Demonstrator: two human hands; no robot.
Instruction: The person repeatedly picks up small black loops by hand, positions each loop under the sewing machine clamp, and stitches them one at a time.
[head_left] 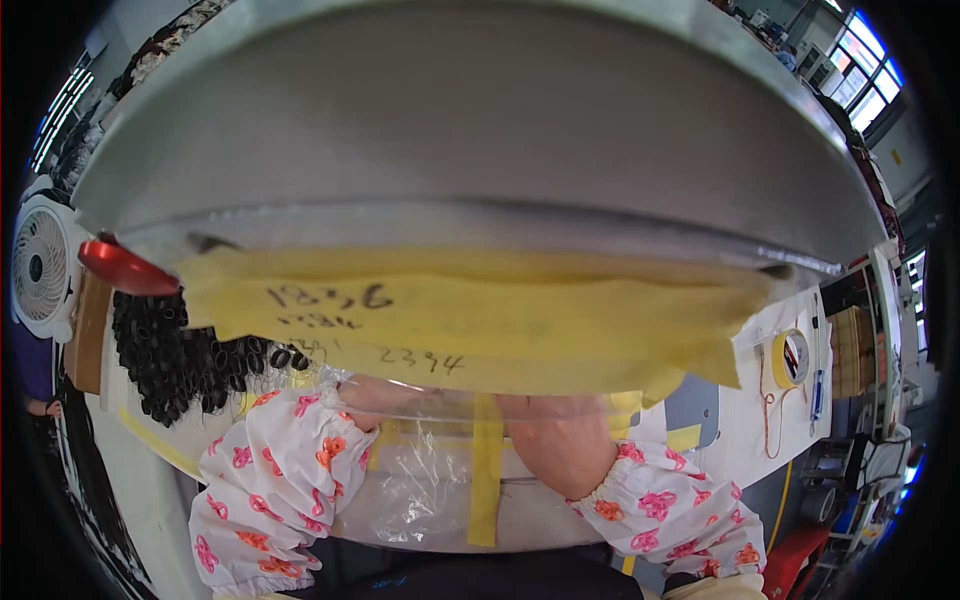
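A large grey metal panel (480,130) fills the upper view, with yellow tape (560,340) bearing handwritten numbers along its lower edge. Both hands reach under that edge, wrists showing below it. The back of my left hand (385,397) is partly seen through clear plastic; its fingers are hidden. My right hand (558,440) shows only its wrist and heel, and what its fingers touch is out of sight. Below and between the wrists lies a clear plastic bag (415,490), beside a vertical yellow tape strip (485,480). White sleeve covers with pink and orange prints cover both forearms.
A pile of black tube-like pieces (165,350) lies at left, near a red knob (128,268) and a white fan (42,265). At right are a yellow tape roll (790,358), an orange cord (768,400) and a blue pen (817,395). Another person's hand (45,408) shows far left.
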